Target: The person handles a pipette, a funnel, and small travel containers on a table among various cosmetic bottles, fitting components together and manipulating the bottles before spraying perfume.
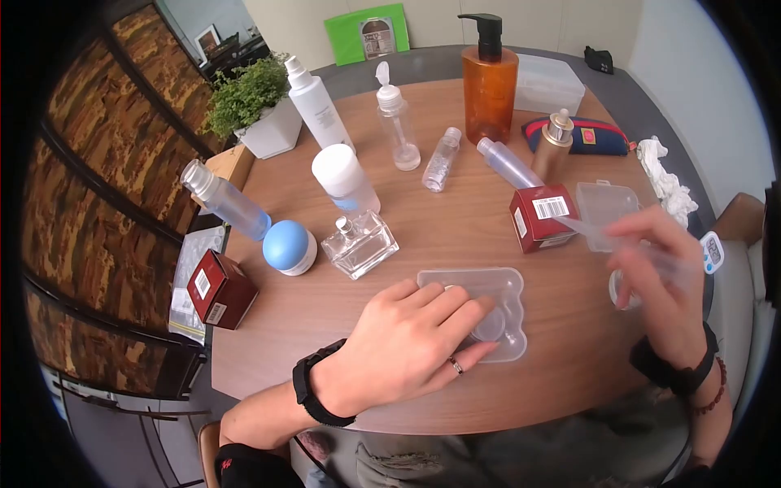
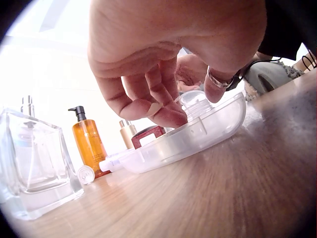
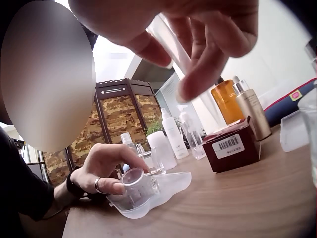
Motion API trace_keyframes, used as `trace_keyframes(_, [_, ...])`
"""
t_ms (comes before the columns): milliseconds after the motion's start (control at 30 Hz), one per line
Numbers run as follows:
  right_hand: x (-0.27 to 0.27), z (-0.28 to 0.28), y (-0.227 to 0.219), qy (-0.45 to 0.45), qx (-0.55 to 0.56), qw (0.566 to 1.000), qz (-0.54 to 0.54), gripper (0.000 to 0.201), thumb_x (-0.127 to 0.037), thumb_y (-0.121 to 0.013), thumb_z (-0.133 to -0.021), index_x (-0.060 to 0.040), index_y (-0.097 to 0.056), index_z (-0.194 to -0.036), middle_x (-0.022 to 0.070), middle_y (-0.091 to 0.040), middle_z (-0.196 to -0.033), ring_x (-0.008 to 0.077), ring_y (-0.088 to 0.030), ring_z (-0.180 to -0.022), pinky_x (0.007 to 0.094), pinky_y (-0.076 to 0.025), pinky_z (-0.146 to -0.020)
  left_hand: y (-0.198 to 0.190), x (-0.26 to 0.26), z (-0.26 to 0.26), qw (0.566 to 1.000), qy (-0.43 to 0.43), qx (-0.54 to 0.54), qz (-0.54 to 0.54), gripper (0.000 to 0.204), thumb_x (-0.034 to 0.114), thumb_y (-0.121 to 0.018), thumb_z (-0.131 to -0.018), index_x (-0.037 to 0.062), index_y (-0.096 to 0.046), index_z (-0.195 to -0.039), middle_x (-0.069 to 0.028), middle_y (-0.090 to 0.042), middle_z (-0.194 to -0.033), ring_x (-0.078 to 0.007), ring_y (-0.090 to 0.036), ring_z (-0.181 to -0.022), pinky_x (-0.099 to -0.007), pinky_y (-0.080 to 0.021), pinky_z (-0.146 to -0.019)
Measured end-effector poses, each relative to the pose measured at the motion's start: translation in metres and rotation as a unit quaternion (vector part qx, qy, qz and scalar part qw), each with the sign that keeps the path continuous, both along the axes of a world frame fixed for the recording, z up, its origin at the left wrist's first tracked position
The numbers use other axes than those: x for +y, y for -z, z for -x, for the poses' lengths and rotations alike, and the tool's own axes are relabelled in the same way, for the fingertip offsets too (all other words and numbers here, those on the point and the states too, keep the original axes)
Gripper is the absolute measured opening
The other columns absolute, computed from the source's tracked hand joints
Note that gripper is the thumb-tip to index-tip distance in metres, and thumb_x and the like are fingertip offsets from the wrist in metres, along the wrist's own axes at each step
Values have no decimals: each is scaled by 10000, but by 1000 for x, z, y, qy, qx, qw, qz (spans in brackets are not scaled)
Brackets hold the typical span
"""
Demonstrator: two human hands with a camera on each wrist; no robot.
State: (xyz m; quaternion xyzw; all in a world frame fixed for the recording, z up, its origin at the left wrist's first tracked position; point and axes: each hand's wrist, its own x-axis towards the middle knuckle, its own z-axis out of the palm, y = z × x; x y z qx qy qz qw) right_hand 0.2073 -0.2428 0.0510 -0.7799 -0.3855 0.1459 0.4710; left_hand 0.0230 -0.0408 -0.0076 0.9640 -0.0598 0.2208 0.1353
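Note:
In the head view my left hand reaches over a shallow clear plastic tray with a wavy right edge. Its thumb and fingers hold a small clear round jar inside the tray; the right wrist view shows the jar with its round top facing up. My right hand is raised over the table's right side. Between its thumb and fingers it pinches a long, thin translucent plastic piece, whose narrow tip overlaps a red box in the head view. A small clear round container is partly hidden behind the right fingers.
Left of the tray stand a glass perfume bottle, a blue-lidded jar and another red box. Several bottles line the back, among them an amber pump bottle. On the right are a clear case, crumpled tissues and a timer.

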Motion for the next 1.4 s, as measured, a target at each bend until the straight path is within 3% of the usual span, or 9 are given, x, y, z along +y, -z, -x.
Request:
trace_keyframes(200, [-10,8,0,-45,4,986,-163,202,-96,-620,-888,28,-653,-1043,48,-622,-781,47,-532,-619,187,-406,-573,0,0,0,1000,2,4,-1,349,276,-813,-813,80,-678,-1069,-25,-633,-823,-213,-582,-617,-316,-442,-572])
trace_keyframes(333, [-11,5,-5,-258,-143,950,-106,214,-43,-659,-774,-29,-699,-984,46,-621,-699,144,-612,-559,263,-452,-505,0,0,2,1000,-10,10,1,353,280,-807,-819,83,-675,-1081,-25,-616,-806,-215,-577,-622,-317,-440,-577])
trace_keyframes(533, [4,24,9,-268,-205,940,-46,286,-27,-696,-701,-105,-702,-976,32,-576,-674,241,-602,-542,325,-458,-483,-1,1,2,1000,-9,11,6,364,303,-785,-841,82,-670,-1106,-29,-587,-786,-222,-571,-632,-324,-442,-589])
trace_keyframes(833, [3,25,-4,-234,-157,956,-84,217,-4,-660,-716,-42,-699,-926,37,-608,-673,176,-606,-526,290,-456,-489,0,-1,2,1000,-6,15,-2,352,304,-782,-842,81,-676,-1093,-35,-607,-803,-232,-583,-639,-329,-461,-603])
trace_keyframes(1000, [-2,16,1,-191,-143,964,-115,144,-3,-630,-745,-9,-694,-874,26,-550,-593,116,-552,-505,245,-407,-479,-5,-6,1,999,-36,25,-19,861,449,-813,-805,-30,-481,-1438,-91,-670,-884,-238,-626,-689,-334,-483,-630])
trace_keyframes(1133, [-4,5,-3,-189,-36,970,-147,161,-124,-628,-822,-4,-690,-909,37,-643,-685,105,-539,-547,252,-376,-522,-4,2,4,999,-34,17,13,1011,474,-781,-818,-69,-315,-1533,-83,-630,-869,-240,-620,-715,-344,-493,-665])
trace_keyframes(1200, [-4,6,-7,-204,-32,967,-148,147,-107,-620,-822,-3,-681,-906,28,-640,-687,97,-552,-555,247,-377,-524,0,9,8,995,-70,-55,47,988,455,-793,-803,-78,-353,-1508,-101,-631,-878,-244,-604,-703,-334,-493,-659])
trace_keyframes(1333, [1,9,4,-191,-97,950,-229,110,-57,-599,-794,0,-657,-868,18,-592,-613,75,-520,-522,229,-348,-502,-4,12,6,961,-184,-203,41,740,137,-765,-783,-54,-459,-1429,-86,-598,-889,-229,-513,-725,-349,-451,-714])
trace_keyframes(1400, [-2,9,0,-192,-98,945,-246,109,-40,-592,-777,4,-655,-855,16,-573,-596,77,-482,-495,234,-327,-491,-11,26,0,950,-215,-221,-43,692,86,-740,-783,-30,-486,-1416,-107,-591,-953,-238,-505,-811,-361,-437,-775])
